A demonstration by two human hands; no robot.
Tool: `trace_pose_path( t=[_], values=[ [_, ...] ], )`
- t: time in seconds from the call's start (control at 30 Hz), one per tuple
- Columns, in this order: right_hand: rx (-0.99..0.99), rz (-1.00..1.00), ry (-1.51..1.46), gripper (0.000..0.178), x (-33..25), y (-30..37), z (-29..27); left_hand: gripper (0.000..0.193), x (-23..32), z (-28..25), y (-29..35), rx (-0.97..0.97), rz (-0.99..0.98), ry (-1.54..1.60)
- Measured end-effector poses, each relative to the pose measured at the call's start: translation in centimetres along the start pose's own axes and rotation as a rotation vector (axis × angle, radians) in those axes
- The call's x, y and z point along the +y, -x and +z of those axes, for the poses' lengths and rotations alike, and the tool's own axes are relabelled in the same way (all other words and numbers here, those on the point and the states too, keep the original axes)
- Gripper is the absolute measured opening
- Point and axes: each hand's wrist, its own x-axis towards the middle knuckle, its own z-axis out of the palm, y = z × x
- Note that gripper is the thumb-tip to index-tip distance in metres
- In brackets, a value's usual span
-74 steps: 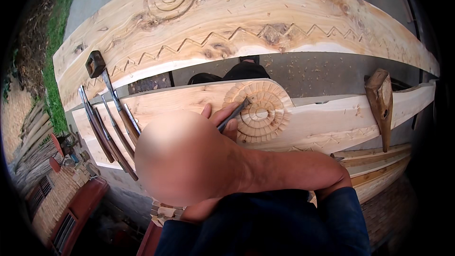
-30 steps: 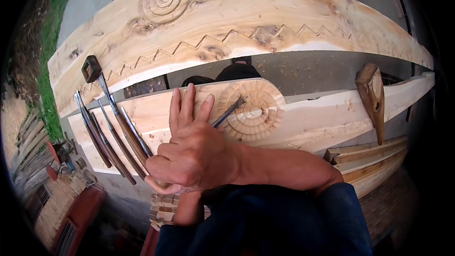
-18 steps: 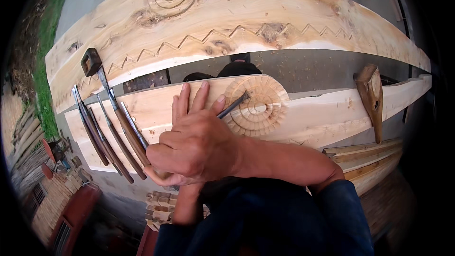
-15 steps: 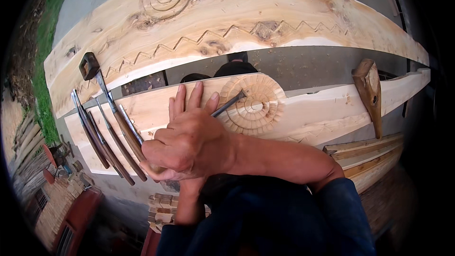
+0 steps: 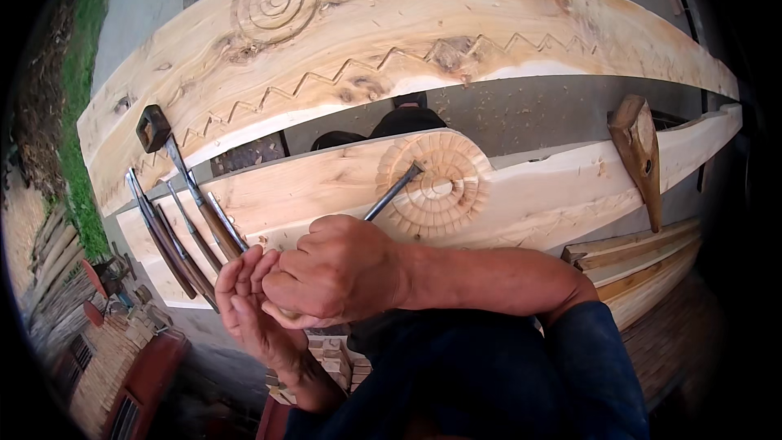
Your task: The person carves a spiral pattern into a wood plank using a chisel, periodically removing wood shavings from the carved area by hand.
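Note:
My right hand (image 5: pixel 336 269) is closed round the handle of a chisel (image 5: pixel 394 191), with most of the handle hidden in the fist. The steel blade slants up and right, its flared tip over the round spiral carving (image 5: pixel 444 216) of segmented rings on the near board (image 5: pixel 318 165). Beside the right fist, my left hand (image 5: pixel 254 310) is turned palm up with fingers apart and slightly bent. Its fingertips are close to the fist; whether they touch it I cannot tell. Several wooden-handled chisels (image 5: pixel 167 236) lie on the board's left end, near the left hand.
A long board (image 5: pixel 489 8) with a spiral and a zigzag groove lies across the far side. An adze-like tool (image 5: pixel 169 143) rests over both boards at left. A wooden mallet (image 5: pixel 639 151) lies on the near board's right part. Stacked timber (image 5: pixel 635 257) stands at lower right.
My left hand has come off the board, moving down and left, and turned palm up. The right hand has shifted slightly down, still holding the chisel.

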Motion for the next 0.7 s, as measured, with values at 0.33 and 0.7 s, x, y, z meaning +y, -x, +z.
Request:
trace_pose_path(
  t=[0.33,0.7],
  values=[
    [0.103,-0.023,-0.128,0.023,0.7,-0.6,0.5,0.083,4.4,5.7,-1.0,-0.266,0.249,-0.190],
    [0.181,0.017,-0.193,0.018,1.0,-0.5,1.4,0.059,4.0,6.3,-1.9,-0.213,0.336,-0.207]
  ],
)
